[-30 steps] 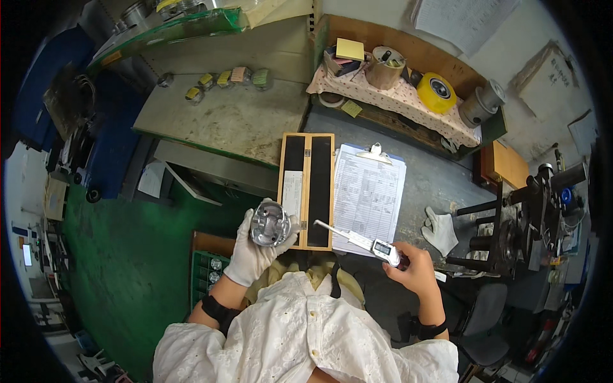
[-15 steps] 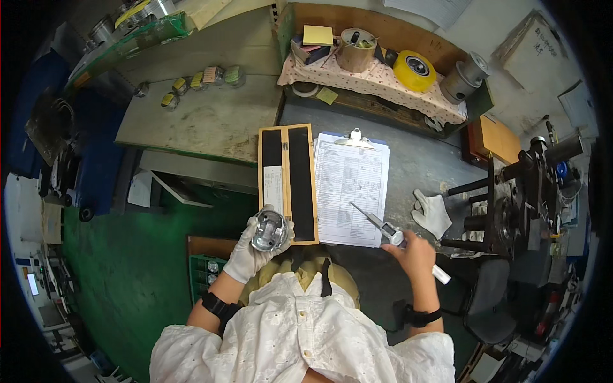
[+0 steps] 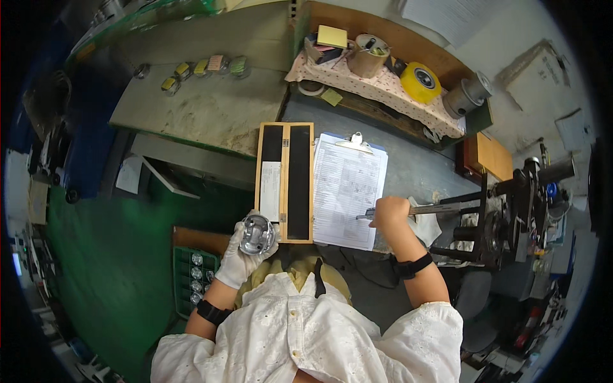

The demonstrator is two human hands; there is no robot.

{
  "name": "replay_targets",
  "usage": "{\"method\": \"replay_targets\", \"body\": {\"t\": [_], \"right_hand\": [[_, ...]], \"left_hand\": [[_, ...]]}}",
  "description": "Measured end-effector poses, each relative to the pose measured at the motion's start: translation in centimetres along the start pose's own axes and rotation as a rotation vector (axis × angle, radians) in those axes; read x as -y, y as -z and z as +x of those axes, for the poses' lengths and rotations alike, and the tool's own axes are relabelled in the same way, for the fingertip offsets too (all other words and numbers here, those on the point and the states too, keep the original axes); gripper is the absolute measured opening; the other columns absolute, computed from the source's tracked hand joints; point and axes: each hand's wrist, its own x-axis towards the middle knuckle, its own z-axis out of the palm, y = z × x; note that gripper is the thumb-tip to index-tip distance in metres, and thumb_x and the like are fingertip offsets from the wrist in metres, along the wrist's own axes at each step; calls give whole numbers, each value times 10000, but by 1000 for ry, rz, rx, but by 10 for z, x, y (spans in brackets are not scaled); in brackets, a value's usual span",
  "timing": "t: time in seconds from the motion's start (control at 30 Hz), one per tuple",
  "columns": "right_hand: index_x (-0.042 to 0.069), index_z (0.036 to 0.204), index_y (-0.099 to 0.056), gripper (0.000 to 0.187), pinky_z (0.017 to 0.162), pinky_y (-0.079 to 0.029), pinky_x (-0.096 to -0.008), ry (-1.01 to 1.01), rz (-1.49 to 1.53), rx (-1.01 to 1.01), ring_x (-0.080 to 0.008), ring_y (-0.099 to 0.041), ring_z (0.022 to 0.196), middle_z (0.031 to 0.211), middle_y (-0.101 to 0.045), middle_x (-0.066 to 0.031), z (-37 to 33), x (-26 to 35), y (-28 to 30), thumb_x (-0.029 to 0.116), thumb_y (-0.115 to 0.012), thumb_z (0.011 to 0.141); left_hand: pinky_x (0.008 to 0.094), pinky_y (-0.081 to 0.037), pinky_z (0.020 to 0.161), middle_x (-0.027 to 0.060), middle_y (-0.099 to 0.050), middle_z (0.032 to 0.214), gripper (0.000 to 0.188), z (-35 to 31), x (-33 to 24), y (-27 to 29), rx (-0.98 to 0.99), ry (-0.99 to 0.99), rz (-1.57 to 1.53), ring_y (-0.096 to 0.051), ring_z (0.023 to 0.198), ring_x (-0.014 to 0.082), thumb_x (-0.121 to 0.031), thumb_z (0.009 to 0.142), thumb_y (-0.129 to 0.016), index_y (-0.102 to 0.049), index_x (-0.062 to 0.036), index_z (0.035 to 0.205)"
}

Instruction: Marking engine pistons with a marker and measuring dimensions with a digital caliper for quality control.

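Note:
My left hand, in a white glove, is closed around a shiny metal piston, its hollow side facing up. It is beside the near left corner of an open wooden case with black lining. Over the right edge of a clipboard with printed sheets, my bare right hand grips a caliper. The caliper's long beam points right, and its other end sticks out left of my fingers above the paper. A white glove lies beyond my right forearm, partly hidden by it.
A green tray with several metal pistons sits low at the left. A black metal stand occupies the bench's right side. At the back, a cloth-covered shelf carries tape and a pen holder. Small labelled pieces sit on the left bench.
My right hand has turned the caliper, so its beam now points right instead of its slim end pointing up-left. The left hand with the piston has shifted slightly left.

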Motion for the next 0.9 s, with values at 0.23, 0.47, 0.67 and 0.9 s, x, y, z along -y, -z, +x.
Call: {"method": "replay_targets", "body": {"t": [0.23,0.47,0.67,0.9], "right_hand": [[51,1062,-645,539,683,-507,-377,202,646,-143,-301,-656,867,902,-680,-142,-13,-13,-3,427,-756,694],[-41,1419,-186,719,766,-473,-320,477,1309,-235,-273,-612,856,940,-593,-243,26,91,-21,90,-604,849],[-91,1404,-122,698,749,-474,-432,315,1203,-340,-412,-593,864,929,-577,-300,73,205,39,34,-515,841],[-127,1389,-18,743,785,-478,-426,185,1035,-479,-422,-582,902,1024,-549,-324,117,261,38,55,-484,840]], "left_hand": [[515,-510,878,227,-518,1214,461,-16,-12,19,-29,-92,-142,-533,1113,393,-383,876,-589,-476,-164,1266],[530,-499,886,243,-488,1246,470,-34,-28,31,-11,-142,-171,-509,1139,399,-389,881,-580,-464,-168,1279],[520,-498,891,257,-501,1233,456,-69,-42,49,-95,-250,-153,-529,1116,397,-425,898,-536,-468,-180,1275],[486,-520,860,250,-531,1200,443,-101,-57,72,-187,-379,-227,-570,1047,383,-453,909,-494,-489,-177,1255]]}}
